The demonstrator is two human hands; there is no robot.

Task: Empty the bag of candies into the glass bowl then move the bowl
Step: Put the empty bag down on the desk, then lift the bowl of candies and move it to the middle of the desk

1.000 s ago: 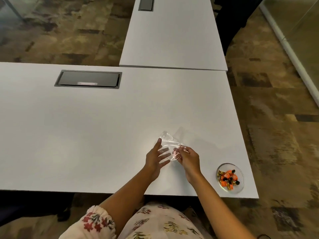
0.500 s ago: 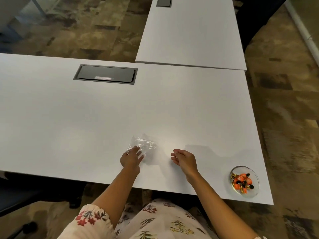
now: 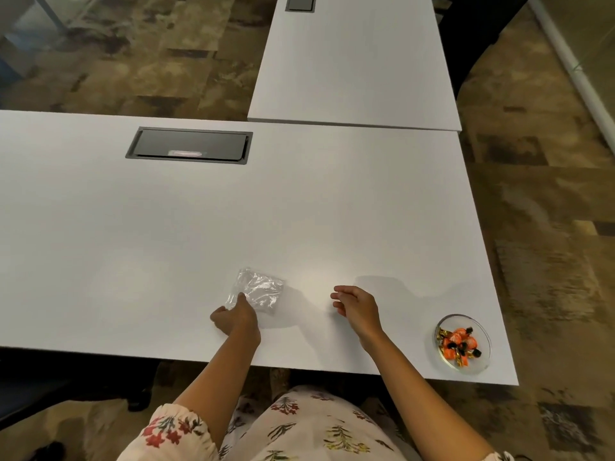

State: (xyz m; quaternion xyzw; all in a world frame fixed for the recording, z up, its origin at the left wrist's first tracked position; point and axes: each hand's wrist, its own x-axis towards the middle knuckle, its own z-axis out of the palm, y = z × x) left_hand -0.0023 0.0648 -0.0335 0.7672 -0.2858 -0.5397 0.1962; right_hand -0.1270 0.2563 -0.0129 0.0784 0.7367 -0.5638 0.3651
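Bowl (image 3: 463,343) w/ candies (image 3: 459,346) at near R corner of bench (image 3: 332,211). L hand (image 3: 237,319) curled, fingertips pressing near edge of empty bag (image 3: 257,290), flat on bench. R hand (image 3: 356,306) loosely open, holding nothing, hovering apart from bag.

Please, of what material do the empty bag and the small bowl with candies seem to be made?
The bag looks like thin clear plastic film: crinkled, glossy, the table showing through. The bowl appears to be clear glass, though hard plastic is possible: a smooth shiny rim, transparent wall, candies visible through it.
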